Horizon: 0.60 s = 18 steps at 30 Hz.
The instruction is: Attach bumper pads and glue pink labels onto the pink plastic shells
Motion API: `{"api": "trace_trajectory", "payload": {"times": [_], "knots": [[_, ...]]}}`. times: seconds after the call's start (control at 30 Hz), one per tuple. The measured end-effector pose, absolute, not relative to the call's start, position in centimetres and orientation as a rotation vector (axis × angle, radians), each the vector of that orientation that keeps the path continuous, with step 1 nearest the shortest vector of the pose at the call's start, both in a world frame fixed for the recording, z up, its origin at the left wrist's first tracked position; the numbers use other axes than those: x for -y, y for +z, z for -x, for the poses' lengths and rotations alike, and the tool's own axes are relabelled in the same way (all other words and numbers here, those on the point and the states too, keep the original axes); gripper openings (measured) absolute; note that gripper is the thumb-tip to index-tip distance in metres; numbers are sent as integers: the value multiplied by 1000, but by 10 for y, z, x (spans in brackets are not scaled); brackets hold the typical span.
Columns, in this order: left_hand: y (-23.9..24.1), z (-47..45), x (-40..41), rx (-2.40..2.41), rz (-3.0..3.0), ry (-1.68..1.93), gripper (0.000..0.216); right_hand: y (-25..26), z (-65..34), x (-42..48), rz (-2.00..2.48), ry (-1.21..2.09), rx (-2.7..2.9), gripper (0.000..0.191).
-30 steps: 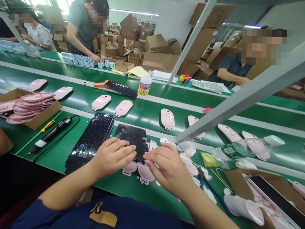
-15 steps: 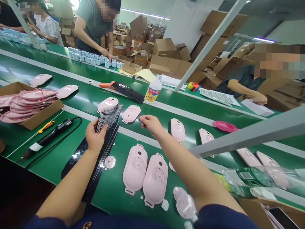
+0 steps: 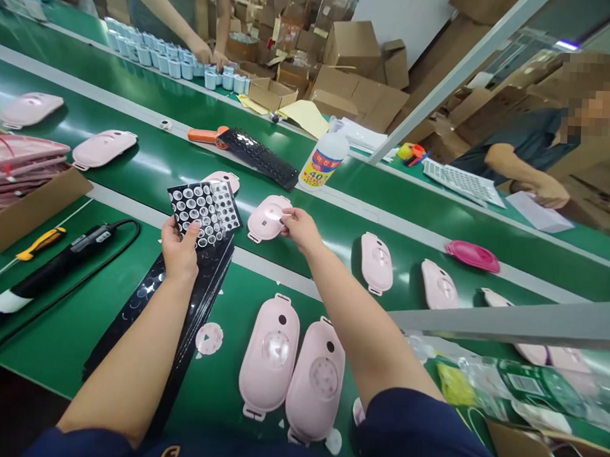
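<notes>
My left hand (image 3: 181, 254) grips a black sheet of round stickers (image 3: 198, 211), tilted so its rows of pale circles show. Below that hand lies a stack of long glossy black strips (image 3: 202, 305). The fingertips of my right hand (image 3: 297, 228) are pinched together at the right edge of a pale pink plastic cover (image 3: 265, 220); whether they grip the cover or something small is hidden. Another pink cover (image 3: 221, 180) is partly behind the sheet. Two pink covers with black dots, the left one (image 3: 269, 360) and the right one (image 3: 315, 382), lie side by side before me.
A white glue bottle (image 3: 325, 156) and an orange-handled tool in bubble wrap (image 3: 257, 157) stand beyond my hands. To the left are a carton of pink parts (image 3: 40, 206), a yellow-handled screwdriver (image 3: 42, 242) and a black corded tool (image 3: 58, 266). A metal post (image 3: 506, 319) crosses at right.
The sheet in my left hand has turned to show its circles more squarely. My right hand, before apart from the pink cover, is now at its right edge. The view has tipped downward.
</notes>
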<state>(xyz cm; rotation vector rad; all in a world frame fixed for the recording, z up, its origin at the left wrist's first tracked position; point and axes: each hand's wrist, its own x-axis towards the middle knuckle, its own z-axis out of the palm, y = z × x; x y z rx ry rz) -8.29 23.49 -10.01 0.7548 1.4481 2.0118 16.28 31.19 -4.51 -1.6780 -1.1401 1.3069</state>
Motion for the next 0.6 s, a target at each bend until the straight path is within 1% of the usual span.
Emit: {"api": "trace_trajectory", "payload": {"times": [0.13, 0.2, 0.27, 0.33, 0.4, 0.47, 0.53, 0.6], "knots": [[-93, 89, -225, -1428, -709, 1957, 78, -34, -184, -293, 1683, 1381, 1018, 8], [-80, 94, -214, -1431, -674, 1928, 80, -24, -196, -275, 1652, 1409, 983, 9], [-57, 101, -203, -1433, -682, 1930, 83, -13, -208, -252, 1603, 1429, 960, 9], [-25, 108, -193, -1408, -854, 2020, 84, 0, -219, -224, 1543, 1441, 931, 9], [10, 115, -184, -1352, -1185, 2144, 80, 12, -229, -193, 1455, 1448, 953, 11], [38, 122, -175, -1311, -1468, 2189, 79, 21, -237, -160, 1357, 1440, 1028, 20], [54, 132, -162, -1291, -1651, 2212, 87, 27, -241, -126, 1290, 1416, 1094, 28], [55, 147, -144, -1239, -1835, 2188, 93, 30, -242, -95, 1253, 1412, 1099, 31]]}}
